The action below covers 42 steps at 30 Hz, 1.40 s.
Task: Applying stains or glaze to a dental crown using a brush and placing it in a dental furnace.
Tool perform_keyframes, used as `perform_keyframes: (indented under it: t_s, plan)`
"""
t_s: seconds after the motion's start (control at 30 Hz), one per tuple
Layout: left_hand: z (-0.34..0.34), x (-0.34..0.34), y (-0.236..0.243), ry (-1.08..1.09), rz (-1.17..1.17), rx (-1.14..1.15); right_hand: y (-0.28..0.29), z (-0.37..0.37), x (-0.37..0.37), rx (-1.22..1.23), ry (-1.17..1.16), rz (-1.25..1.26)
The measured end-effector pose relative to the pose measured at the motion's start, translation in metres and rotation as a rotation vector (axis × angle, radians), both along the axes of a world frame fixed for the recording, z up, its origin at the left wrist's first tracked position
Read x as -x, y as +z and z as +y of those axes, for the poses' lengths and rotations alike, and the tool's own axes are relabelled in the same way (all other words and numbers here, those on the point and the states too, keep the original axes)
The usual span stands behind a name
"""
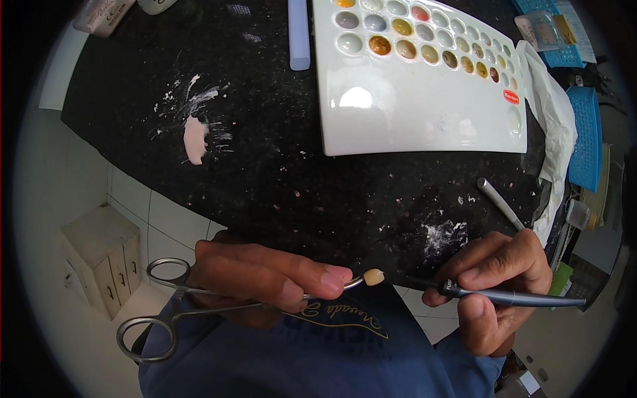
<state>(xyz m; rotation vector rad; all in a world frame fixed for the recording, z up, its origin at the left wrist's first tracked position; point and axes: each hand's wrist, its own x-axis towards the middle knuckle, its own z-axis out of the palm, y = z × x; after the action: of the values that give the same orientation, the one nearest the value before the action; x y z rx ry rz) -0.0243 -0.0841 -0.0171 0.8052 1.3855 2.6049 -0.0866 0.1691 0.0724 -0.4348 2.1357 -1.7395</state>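
Observation:
My left hand point(265, 275) is closed around metal forceps with ring handles point(174, 312); the rings stick out to the left. At the curved tip of the forceps sits a small yellowish dental crown point(373, 276). My right hand point(494, 285) pinches a slim dark brush point(524, 298), held level, its thin tip pointing left toward the crown. A small gap separates the brush tip from the crown. Beyond the hands lies a white glazed palette point(424, 126) with rows of wells holding yellow, brown, red and grey pastes.
On the black worktop point(265, 179) are a pink lump of material point(196, 140), white powder smears point(444, 239), a metal rod-shaped tool point(499, 201) and a pale blue bar point(298, 36). White tissue point(551, 126) and blue baskets point(584, 139) stand at the right. A drawer cabinet point(103, 255) is at the lower left.

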Motion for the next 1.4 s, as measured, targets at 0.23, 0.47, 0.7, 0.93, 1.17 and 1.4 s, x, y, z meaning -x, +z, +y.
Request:
perform_keyframes:
  t_s: [0.23,0.47,0.7,0.93,1.17,1.4]
  plan:
    - [-0.005,-0.002,-0.003,-0.079,-0.010,-0.078,-0.001,-0.001,-0.002,0.011,-0.034,-0.007]
    - [-0.002,0.005,0.003,-0.094,-0.028,-0.058,-0.001,0.003,0.003,-0.028,0.052,0.021]
    - [0.017,0.000,0.007,0.326,-0.058,0.093,-0.001,0.007,0.006,-0.051,0.112,0.062]
    - [-0.007,-0.001,-0.002,-0.088,-0.020,-0.084,-0.003,0.008,0.006,-0.035,0.122,0.075]
    - [-0.002,0.002,-0.003,-0.100,-0.010,-0.116,-0.003,0.009,0.006,-0.028,0.126,0.072]
    - [-0.005,0.005,0.005,0.045,-0.045,0.090,-0.002,0.006,0.001,0.000,0.041,0.025]
